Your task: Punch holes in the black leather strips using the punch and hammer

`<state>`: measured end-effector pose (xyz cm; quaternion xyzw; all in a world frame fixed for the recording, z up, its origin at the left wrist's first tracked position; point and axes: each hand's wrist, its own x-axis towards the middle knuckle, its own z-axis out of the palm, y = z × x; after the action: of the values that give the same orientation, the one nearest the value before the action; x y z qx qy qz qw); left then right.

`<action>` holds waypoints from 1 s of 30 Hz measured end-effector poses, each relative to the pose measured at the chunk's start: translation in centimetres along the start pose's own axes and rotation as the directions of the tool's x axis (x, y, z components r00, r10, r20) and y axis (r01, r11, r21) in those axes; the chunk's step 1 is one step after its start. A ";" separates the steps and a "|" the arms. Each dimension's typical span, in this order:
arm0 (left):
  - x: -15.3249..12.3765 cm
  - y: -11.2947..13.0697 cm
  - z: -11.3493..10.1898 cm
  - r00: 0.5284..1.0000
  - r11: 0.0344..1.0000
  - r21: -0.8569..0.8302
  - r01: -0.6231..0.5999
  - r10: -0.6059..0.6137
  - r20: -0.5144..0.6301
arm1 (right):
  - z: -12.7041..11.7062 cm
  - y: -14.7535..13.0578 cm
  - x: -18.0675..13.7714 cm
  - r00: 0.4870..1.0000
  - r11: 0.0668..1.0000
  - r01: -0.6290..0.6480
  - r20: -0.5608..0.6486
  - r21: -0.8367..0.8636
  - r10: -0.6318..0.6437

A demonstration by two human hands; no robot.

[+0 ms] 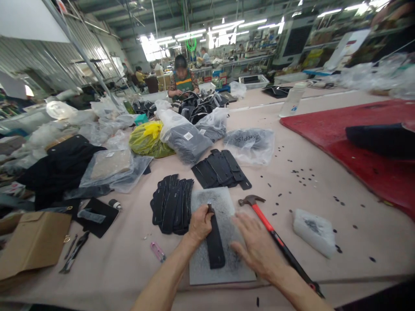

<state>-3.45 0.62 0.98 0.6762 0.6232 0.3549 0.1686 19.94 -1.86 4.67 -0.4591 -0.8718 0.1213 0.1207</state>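
Note:
My left hand (200,223) is closed at the upper end of a black strip (215,244) with rounded corners. A small metallic end (209,201) shows just above those fingers; I cannot make out what it belongs to. The strip lies on a grey, scuffed board (201,270). Over the board's right edge, my right hand (253,242) is slightly blurred, fingers apart, holding nothing. A claw hammer (267,222) with a red and black handle lies right beside it. Beyond the board are two fanned stacks of similar black strips, one at left (171,205) and one farther back (220,168).
A whitish block (314,231) lies at right among scattered small black bits. A red board (340,142) and a clear bottle (292,100) stand beyond. Bagged goods (184,136), a cardboard box (32,244) and a pink cutter (158,251) are leftward. Across the table sits another person (183,80).

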 end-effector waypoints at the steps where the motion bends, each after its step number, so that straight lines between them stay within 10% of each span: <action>1: 0.0 0.0 0.0 1.000 1.000 0.007 -0.001 0.001 0.002 | 0.6 -1.5 0.1 0.993 0.994 0.092 0.065 0.058 -0.096; 14: 1.6 1.4 -1.6 0.921 0.911 -0.261 0.318 -0.362 -0.143 | 4.1 -4.7 -0.5 0.966 0.963 0.170 0.160 0.208 -0.205; 22: -0.7 1.8 -2.2 0.916 0.902 -0.292 0.319 -0.372 -0.147 | 4.1 -4.9 -0.5 0.966 0.969 0.180 0.152 0.170 -0.207; 30: -2.2 2.5 -3.3 0.894 0.913 -0.287 0.291 -0.366 -0.257 | 3.3 -2.1 7.2 0.982 0.982 0.131 0.116 0.136 -0.147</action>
<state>-3.88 -2.61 4.31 0.4717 0.6998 0.4940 0.2091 13.29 2.57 2.93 -0.3797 -0.8981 0.1966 0.1027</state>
